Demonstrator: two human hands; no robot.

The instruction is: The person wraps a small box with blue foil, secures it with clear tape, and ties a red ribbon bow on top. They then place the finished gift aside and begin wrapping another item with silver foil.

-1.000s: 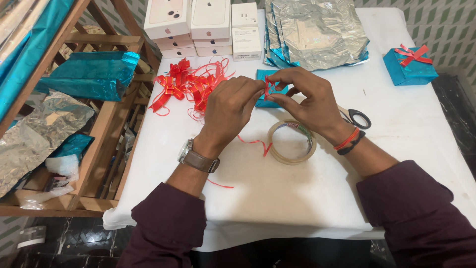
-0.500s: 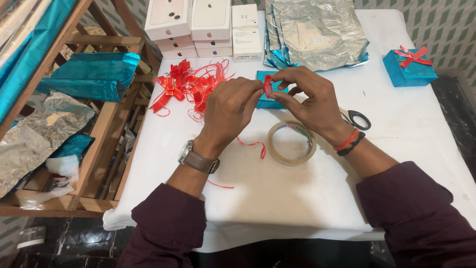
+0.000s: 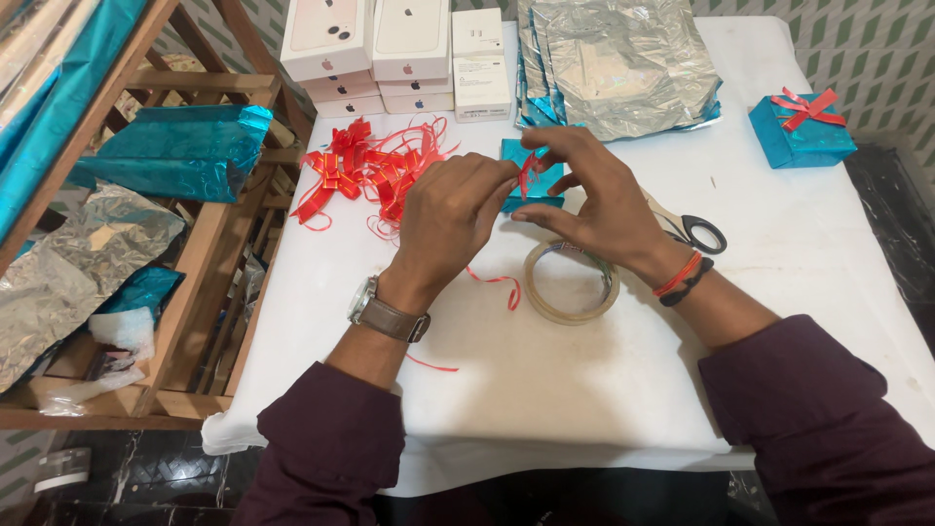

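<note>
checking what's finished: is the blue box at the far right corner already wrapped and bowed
Yes. The blue box is fully covered in shiny blue foil, with a red ribbon bow on top.

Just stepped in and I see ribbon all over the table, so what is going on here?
A person in dark maroon sleeves sits at a white-covered table. The left hand and right hand pinch a small red ribbon bow together over a small box wrapped in shiny blue foil. A roll of clear tape lies just below the hands, black-handled scissors to the right, and a heap of red ribbon bows to the left. One finished blue box with a red bow sits at the far right.
</note>
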